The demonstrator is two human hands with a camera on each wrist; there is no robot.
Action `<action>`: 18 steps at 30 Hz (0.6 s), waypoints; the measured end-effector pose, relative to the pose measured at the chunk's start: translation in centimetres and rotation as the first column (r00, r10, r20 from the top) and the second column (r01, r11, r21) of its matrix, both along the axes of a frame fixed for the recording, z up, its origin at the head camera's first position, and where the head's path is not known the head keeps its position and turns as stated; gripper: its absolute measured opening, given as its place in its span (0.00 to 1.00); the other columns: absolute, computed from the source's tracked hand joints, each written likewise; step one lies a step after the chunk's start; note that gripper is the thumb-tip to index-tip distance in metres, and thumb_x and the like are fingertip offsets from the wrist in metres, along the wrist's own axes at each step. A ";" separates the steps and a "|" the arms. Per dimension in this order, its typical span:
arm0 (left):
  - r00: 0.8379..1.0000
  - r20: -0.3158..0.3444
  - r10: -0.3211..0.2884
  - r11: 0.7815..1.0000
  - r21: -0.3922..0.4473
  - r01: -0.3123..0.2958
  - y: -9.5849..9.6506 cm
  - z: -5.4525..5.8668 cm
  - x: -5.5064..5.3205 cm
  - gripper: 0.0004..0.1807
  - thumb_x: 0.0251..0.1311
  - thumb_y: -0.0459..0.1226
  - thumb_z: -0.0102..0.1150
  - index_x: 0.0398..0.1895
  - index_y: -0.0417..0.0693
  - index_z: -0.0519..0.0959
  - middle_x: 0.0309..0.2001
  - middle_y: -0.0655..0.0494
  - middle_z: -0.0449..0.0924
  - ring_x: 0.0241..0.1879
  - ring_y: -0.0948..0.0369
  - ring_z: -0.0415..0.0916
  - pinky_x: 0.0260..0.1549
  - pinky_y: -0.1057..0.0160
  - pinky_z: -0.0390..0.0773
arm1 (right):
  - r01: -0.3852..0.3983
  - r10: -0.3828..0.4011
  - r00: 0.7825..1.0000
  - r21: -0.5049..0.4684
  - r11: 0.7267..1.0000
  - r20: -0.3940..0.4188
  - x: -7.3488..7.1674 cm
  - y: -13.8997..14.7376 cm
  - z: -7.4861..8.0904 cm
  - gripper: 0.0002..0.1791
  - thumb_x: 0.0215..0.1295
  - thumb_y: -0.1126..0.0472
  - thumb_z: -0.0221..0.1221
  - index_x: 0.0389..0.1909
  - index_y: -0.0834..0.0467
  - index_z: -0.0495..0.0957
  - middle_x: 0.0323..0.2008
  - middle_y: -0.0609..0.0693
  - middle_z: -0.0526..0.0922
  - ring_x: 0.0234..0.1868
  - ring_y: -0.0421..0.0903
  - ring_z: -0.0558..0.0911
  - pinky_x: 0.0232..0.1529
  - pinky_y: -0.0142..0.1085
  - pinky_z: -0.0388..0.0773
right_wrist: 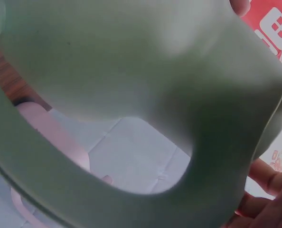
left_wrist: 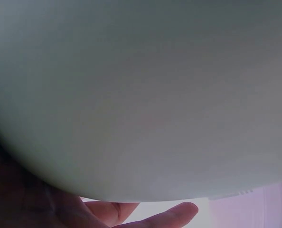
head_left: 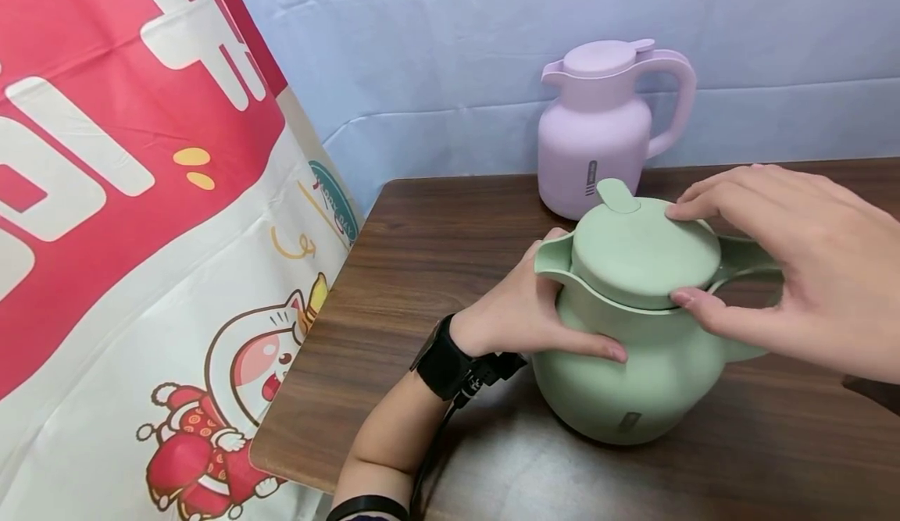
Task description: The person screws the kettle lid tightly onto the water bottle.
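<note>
A pale green thermal jug (head_left: 626, 384) stands upright on the table, its spout toward the left. My left hand (head_left: 523, 314) grips the jug below the spout, thumb across the front and fingers behind. On top sits a round green lid (head_left: 643, 259) with a small tab. The right hand (head_left: 808, 255) reaches over the handle and holds the lid's rim between thumb and fingers. Green body surface (left_wrist: 145, 104) fills most of the left wrist view, hiding much of that hand. In the right wrist view, the curved handle (right_wrist: 131, 204) crosses the foreground.
Behind the green jug, a lilac jug (head_left: 594, 142) stands at the back of the wooden table (head_left: 422, 248). A light blue cloth (head_left: 436, 52) hangs behind it. Left of the table's edge hangs a red and white printed cloth (head_left: 91, 396).
</note>
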State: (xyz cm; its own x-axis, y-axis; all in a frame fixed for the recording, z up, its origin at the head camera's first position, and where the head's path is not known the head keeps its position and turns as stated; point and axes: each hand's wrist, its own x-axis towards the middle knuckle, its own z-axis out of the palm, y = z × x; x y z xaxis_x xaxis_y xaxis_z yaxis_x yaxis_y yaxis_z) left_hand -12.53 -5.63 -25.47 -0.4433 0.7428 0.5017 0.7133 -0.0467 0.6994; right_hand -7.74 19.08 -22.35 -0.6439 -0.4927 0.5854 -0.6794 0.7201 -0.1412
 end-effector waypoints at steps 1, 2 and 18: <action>1.000 0.000 -0.003 1.000 0.004 0.003 0.0 0.0 0.0 0.43 0.29 0.33 0.81 0.55 0.38 0.71 0.49 0.49 0.77 0.50 0.72 0.69 0.53 0.68 0.69 | 0.006 -0.006 1.000 -0.007 1.000 0.002 0.0 -0.1 0.1 0.37 0.33 0.46 0.76 0.49 0.52 0.76 0.51 0.42 0.76 0.45 0.43 0.73 0.57 0.37 0.61; 1.000 0.003 -0.007 1.000 0.009 0.007 0.0 0.0 0.0 0.43 0.29 0.33 0.81 0.55 0.37 0.70 0.49 0.48 0.77 0.50 0.72 0.70 0.54 0.67 0.69 | 0.014 -0.014 1.000 -0.011 1.000 0.006 0.0 -0.3 0.2 0.37 0.32 0.45 0.76 0.47 0.53 0.75 0.52 0.43 0.76 0.46 0.44 0.73 0.56 0.36 0.61; 1.000 0.001 -0.030 0.999 0.026 0.030 0.1 0.1 0.0 0.42 0.29 0.31 0.81 0.54 0.35 0.70 0.48 0.46 0.76 0.50 0.72 0.70 0.54 0.67 0.69 | 0.045 -0.052 0.958 0.031 0.999 0.282 0.6 -2.4 1.2 0.54 0.52 0.44 0.69 0.74 0.42 0.45 0.72 0.48 0.53 0.68 0.54 0.59 0.64 0.57 0.53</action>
